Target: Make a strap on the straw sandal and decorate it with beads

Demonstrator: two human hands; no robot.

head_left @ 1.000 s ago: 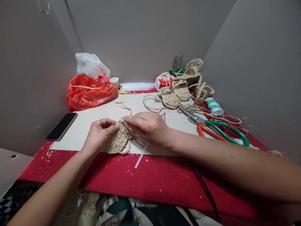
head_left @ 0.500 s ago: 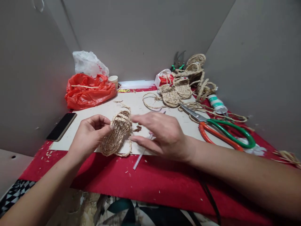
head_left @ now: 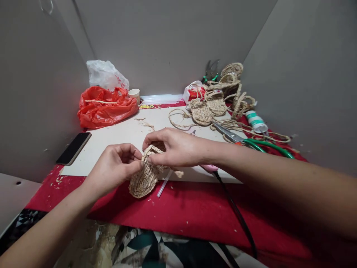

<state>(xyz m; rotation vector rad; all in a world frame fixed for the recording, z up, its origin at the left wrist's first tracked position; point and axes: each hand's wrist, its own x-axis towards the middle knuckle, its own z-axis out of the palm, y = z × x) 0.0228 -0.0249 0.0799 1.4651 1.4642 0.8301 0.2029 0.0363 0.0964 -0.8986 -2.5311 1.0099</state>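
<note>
A small woven straw slipper (head_left: 143,180) is held between both hands above the front edge of the pale board. My left hand (head_left: 118,163) pinches its left edge between thumb and fingers. Across its top, my right hand (head_left: 180,147) grips the braided strap, thumb in front and fingers behind, hiding part of the weave. A frayed straw end (head_left: 178,173) sticks out to the right below my right hand. Beneath the hands, a clear glue stick (head_left: 164,184) slants down. A pink tool (head_left: 209,168), apparently a glue gun, lies mostly hidden under my right forearm, trailing a black cord (head_left: 237,212).
Large scissors (head_left: 230,133) lie at right beside woven straw pieces (head_left: 202,111) and loose braid. A red plastic bag (head_left: 107,108), a paper cup (head_left: 134,95) and clear sticks (head_left: 161,99) stand at the back. A phone (head_left: 74,149) rests on the left.
My right hand has moved left and closed on the slipper's strap. The slipper has shifted slightly right and towards me. More of the pink tool and cord now shows.
</note>
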